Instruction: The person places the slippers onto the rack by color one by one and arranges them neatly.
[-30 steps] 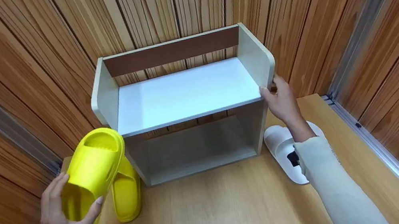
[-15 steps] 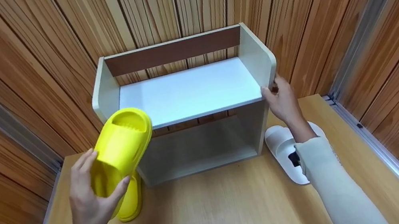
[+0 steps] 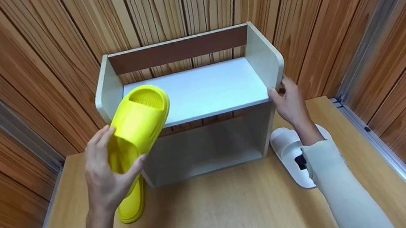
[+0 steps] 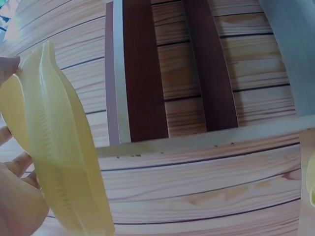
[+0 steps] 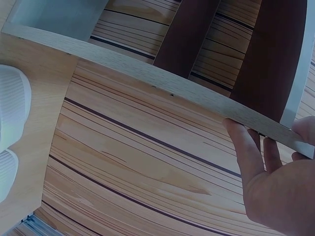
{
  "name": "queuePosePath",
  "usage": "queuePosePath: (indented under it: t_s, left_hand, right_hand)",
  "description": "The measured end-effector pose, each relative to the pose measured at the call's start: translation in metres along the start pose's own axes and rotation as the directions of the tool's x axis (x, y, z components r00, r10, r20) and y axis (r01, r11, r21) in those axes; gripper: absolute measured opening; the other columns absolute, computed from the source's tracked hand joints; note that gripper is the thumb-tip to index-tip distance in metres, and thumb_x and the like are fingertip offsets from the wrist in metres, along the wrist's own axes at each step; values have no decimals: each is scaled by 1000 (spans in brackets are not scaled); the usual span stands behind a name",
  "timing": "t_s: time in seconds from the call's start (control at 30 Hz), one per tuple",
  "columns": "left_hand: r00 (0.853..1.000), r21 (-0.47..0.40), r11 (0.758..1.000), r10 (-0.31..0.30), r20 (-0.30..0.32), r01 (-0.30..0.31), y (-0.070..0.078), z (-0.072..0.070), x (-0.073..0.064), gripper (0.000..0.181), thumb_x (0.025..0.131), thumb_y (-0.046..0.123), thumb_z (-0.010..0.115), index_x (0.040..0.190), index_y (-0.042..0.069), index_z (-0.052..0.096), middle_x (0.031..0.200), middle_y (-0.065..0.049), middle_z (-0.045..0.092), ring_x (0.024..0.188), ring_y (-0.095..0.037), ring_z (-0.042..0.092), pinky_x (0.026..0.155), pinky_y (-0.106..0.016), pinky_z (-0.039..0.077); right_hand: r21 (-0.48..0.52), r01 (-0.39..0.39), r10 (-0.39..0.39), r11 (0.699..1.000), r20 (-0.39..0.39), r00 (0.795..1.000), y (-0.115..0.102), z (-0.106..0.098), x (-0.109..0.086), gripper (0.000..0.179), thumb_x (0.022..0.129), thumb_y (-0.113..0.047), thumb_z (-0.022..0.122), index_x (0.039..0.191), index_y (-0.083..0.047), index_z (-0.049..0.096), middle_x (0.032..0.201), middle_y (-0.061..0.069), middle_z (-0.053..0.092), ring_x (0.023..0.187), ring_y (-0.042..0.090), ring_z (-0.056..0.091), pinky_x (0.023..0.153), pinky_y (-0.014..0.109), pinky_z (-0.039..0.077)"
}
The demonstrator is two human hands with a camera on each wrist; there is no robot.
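A yellow slipper [image 3: 140, 120] is gripped by my left hand [image 3: 108, 175], thumb on one side and fingers on the other. It hangs tilted in front of the left end of a small two-tier shelf [image 3: 215, 87], toe toward the upper board. In the left wrist view the slipper [image 4: 61, 147] shows its side and sole. My right hand [image 3: 290, 103] holds the shelf's right side panel, thumb at the front edge; in the right wrist view the fingers [image 5: 246, 152] lie against the panel's outer face. The other yellow slipper [image 3: 131, 202] stands on the floor, partly hidden behind my left hand.
White slippers [image 3: 289, 149] stand on the floor right of the shelf, partly covered by my right forearm. Wood-panelled walls [image 3: 176, 3] rise behind and at both sides. Light wooden flooring [image 3: 220, 218] lies in front of the shelf, and a metal rail [image 3: 391, 156] runs along the right.
My left hand has carried the yellow slipper up and to the right, from beside the shelf to in front of its upper board. My right hand keeps its hold on the side panel.
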State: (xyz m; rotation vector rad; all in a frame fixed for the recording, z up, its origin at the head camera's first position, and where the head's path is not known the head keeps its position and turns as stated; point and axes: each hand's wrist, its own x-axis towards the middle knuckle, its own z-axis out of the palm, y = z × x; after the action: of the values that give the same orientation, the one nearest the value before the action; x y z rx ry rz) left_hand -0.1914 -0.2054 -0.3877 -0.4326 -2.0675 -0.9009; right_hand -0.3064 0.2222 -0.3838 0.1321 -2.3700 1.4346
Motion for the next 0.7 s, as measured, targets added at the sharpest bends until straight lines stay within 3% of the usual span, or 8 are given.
queuePosePath:
  t_s: [0.33,0.7]
  left_hand:
    - [1000,2,1000,13,26,-14,7,13,18,74,78,25,86,141,7,53,143,-16,51,119,-30,53,90,-51,52]
    - [995,42,994,-101,8,100,20,28,43,76,80,38,85,142,5,54,140,-15,53,119,-29,50,91,-49,51]
  right_hand:
    - [0,15,-15,1000,-5,1000,1,1,-1,44,103,-9,52,146,2,46,141,24,50,128,41,51,104,56,44]
    - [-19,10,-10,1000,-10,1000,0,1,-1,45,103,-9,51,146,2,45,139,26,49,127,42,51,104,57,43]
